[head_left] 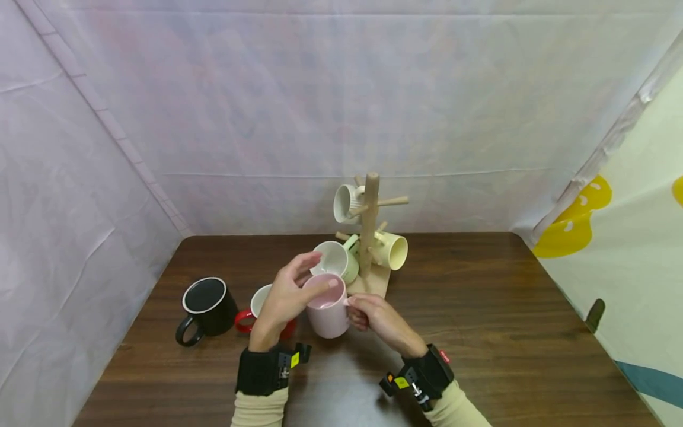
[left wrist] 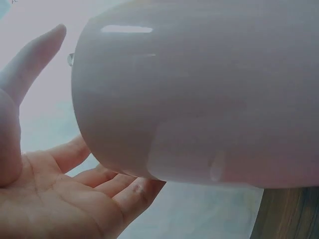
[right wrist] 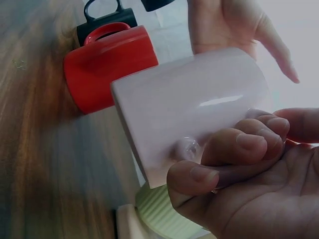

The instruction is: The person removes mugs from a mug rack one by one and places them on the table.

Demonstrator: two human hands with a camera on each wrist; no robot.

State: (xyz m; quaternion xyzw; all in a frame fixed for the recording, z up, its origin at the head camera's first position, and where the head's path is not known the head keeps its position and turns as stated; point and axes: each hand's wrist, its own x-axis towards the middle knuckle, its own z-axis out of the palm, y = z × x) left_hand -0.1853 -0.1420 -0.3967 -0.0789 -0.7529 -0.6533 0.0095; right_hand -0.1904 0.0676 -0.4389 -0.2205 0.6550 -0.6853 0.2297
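Note:
My right hand [head_left: 380, 317] grips the handle of a pink mug [head_left: 328, 321], its fingers curled round it in the right wrist view. The mug is held over the table's middle with its mouth up. At the mug's left side, my left hand [head_left: 287, 292] is spread, thumb stretched across the rim in the head view. Its fingers [left wrist: 134, 196] lie straight along the mug's edge in the left wrist view. Just behind the pink mug, a light green mug [head_left: 351, 268] with a white inside hangs by its handle on a wooden mug tree [head_left: 369, 222].
A ribbed white mug [head_left: 347, 203] hangs high on the tree and a yellow mug [head_left: 392, 251] low on its right. Left on the brown table [head_left: 480, 332] stand a black mug [head_left: 213, 314] and a red mug [right wrist: 109, 67], partly behind my left hand. Fabric walls [head_left: 256, 118] surround the table.

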